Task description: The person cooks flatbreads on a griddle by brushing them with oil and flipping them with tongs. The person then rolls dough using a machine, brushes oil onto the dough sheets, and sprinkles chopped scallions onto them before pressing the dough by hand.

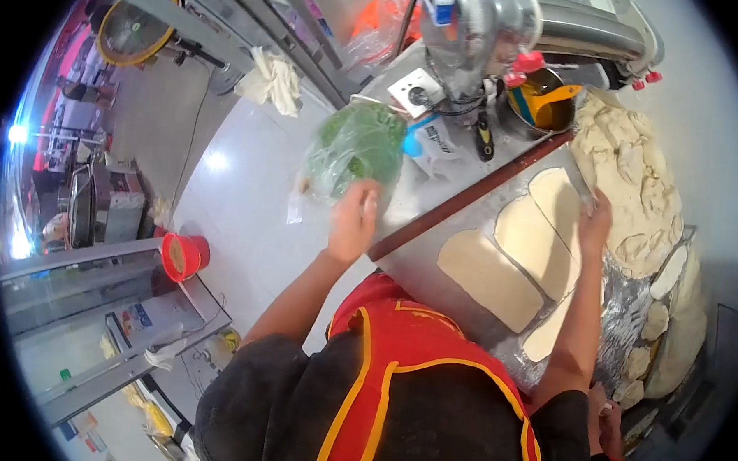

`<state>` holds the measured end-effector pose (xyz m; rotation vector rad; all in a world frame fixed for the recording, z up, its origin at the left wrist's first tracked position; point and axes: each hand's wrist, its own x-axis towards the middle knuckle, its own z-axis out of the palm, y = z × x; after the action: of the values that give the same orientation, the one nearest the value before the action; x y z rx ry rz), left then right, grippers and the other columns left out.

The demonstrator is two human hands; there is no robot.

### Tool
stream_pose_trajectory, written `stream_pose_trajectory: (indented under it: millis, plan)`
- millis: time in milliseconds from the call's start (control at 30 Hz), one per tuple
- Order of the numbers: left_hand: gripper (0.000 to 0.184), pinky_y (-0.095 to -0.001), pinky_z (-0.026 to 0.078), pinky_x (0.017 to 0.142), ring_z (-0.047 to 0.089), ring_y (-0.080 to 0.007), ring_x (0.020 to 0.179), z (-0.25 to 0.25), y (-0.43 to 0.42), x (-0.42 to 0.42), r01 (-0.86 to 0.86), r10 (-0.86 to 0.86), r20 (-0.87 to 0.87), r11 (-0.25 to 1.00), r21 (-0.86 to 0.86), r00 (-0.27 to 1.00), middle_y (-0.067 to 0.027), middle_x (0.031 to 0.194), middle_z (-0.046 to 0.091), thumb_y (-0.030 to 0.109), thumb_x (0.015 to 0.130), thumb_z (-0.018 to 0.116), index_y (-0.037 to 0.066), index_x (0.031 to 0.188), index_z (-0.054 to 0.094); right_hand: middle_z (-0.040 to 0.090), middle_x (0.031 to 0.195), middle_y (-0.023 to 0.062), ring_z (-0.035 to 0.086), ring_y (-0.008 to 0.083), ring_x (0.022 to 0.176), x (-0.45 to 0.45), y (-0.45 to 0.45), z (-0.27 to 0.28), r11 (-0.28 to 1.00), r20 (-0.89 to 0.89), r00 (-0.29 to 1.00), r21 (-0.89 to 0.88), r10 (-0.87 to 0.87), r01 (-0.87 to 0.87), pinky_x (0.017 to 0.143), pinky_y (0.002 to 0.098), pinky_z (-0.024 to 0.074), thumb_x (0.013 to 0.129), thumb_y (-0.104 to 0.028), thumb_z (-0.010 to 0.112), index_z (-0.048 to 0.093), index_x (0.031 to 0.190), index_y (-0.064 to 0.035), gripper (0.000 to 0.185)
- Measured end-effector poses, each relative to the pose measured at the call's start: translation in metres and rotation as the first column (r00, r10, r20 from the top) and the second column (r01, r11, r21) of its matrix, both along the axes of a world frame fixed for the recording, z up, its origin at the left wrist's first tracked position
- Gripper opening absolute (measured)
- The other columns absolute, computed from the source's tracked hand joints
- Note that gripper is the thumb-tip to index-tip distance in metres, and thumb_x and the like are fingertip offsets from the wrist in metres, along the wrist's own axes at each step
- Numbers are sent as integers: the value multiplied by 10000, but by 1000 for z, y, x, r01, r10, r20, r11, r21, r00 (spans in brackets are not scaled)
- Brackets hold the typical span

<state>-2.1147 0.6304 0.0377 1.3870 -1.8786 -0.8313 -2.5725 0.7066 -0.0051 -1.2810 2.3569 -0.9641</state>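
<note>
"What was gripped?"

"Left hand (355, 222), fingers curled closed, held a plastic bag (354, 147), upper centre, extending above it. Right hand (595, 225) was beside the dough (634, 184), frame right; closure unclear."

Your left hand (354, 222) holds a clear plastic bag (349, 147) with green contents. Your right hand (594, 225) is between the flat dough sheets (490, 279) and the large dough heap (631, 180); its grip is not clear. A metal pot (565, 117) stands near the heap.
</note>
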Motion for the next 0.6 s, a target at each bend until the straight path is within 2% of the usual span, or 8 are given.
stream_pose_trajectory:
  millis: [67,100,133,167,233,300,400,600]
  plan:
    - [182,-359,479,688,617,-300,790,0,-9,12,-18,18,0,999,-39,1000,-170,877,608,41,849,514,24,1030,520,613,1008,183,605,263,925,109,-33,54,982,66,982,-88,175,-169,804,327,469,843,-29,483,534,1120,-10,282]
    - [184,-367,480,689,615,-310,789,2,-11,14,-21,19,-36,999,-39,999,-175,875,607,38,855,503,23,1038,519,623,991,164,615,261,888,138,-49,49,941,69,949,-171,306,-291,779,331,477,846,-34,481,562,1072,-27,240]
    - [190,-369,480,691,614,-314,788,4,-11,15,-16,15,-59,1000,-22,998,-175,882,607,45,857,504,26,1044,519,631,957,174,617,283,879,163,-64,49,941,135,931,-44,339,-337,771,336,480,822,-16,485,584,1014,-3,217]
    - [195,-370,481,693,613,-317,788,6,-10,17,-9,9,-84,1000,-5,996,-176,890,606,52,858,506,29,1051,520,626,943,197,604,327,892,182,-75,42,890,106,884,-100,454,-445,766,357,480,773,14,487,611,958,2,223]
    - [209,-371,482,695,611,-320,787,4,-2,19,33,-30,-74,999,41,997,-177,903,604,64,859,510,38,1065,521,625,907,195,592,356,876,208,-94,12,817,18,817,35,576,-576,778,365,471,747,43,495,621,927,2,224]
    - [225,-370,483,696,609,-321,787,0,9,21,97,-98,-1,991,96,995,-179,915,601,75,857,515,49,1080,523,603,911,208,560,381,901,234,-109,-3,840,81,838,15,540,-542,778,396,459,743,46,484,603,916,4,214]
    - [233,-374,484,686,610,-315,790,-10,19,0,186,-175,-75,966,179,982,-173,957,594,87,855,519,62,1087,522,585,929,207,538,395,897,250,-125,-36,860,-96,884,-205,457,-467,768,422,448,747,28,491,584,910,-4,190]
    - [257,-378,474,762,601,-315,890,-30,0,-26,299,-265,-177,933,202,948,-176,957,607,112,861,509,53,1111,528,597,876,211,570,391,814,253,-138,-41,912,-175,903,-55,392,-406,711,435,466,736,3,525,588,854,1,134]
